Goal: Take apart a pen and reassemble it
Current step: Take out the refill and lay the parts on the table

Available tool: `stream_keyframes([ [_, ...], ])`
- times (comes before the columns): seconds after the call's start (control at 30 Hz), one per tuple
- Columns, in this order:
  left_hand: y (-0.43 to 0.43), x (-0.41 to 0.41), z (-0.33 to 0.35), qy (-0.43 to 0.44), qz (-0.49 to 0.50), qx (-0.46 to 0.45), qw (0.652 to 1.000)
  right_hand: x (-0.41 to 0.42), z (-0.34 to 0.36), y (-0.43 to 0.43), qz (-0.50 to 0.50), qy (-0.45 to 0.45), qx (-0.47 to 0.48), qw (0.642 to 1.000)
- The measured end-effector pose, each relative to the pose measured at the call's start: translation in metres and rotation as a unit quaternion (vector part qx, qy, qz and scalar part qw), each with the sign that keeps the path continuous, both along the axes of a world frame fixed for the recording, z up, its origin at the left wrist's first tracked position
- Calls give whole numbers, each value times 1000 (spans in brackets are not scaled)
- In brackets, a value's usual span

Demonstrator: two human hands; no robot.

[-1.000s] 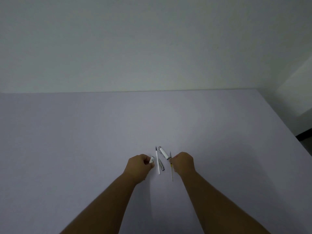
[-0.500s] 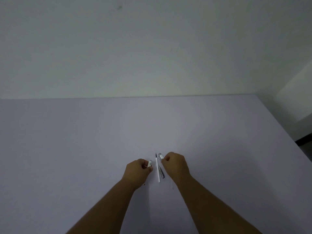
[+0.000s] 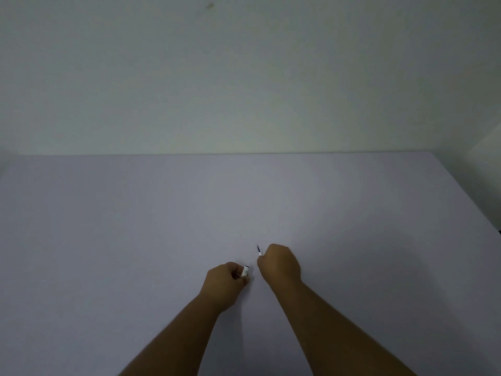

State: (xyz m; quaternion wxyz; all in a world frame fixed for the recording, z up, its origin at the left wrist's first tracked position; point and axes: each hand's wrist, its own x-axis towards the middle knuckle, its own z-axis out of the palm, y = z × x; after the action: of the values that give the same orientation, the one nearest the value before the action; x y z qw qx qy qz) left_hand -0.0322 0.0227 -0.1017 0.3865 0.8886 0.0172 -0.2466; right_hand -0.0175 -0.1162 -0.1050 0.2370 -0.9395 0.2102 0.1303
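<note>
My left hand (image 3: 227, 280) is closed around a short white pen piece (image 3: 245, 271), whose end sticks out past the fingers toward the right. My right hand (image 3: 279, 263) is curled over the thin white refill (image 3: 259, 251); only its dark tip shows, pointing away from me above the knuckles. The rest of the refill and the other pen parts are hidden under my right hand. The two hands sit close together, a small gap between them, low over the pale lilac table (image 3: 162, 226).
The table runs back to a plain white wall (image 3: 244, 77). Its right edge (image 3: 477, 202) slants down toward a dark gap at the far right.
My right hand has moved left over the refill and closed on it, covering the loose pen parts that lay on the table. My left hand keeps its white piece.
</note>
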Motion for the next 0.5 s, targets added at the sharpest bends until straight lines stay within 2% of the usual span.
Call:
stream_keyframes([
  [0.1, 1, 0, -1, -4, -7, 13, 1000, 2, 8, -2, -60, -60, 89, 992],
  [0.3, -5, -3, -1, -8, -16, 17, 1000, 6, 20, -12, -200, -174, 243, 933],
  [0.4, -10, -5, 2, -11, -19, 14, 1000, 3, 21, -15, -204, -176, 271, 924],
  [0.5, -14, -7, 4, -15, -15, 0, 1000, -3, 21, -17, -178, -164, 275, 931],
])
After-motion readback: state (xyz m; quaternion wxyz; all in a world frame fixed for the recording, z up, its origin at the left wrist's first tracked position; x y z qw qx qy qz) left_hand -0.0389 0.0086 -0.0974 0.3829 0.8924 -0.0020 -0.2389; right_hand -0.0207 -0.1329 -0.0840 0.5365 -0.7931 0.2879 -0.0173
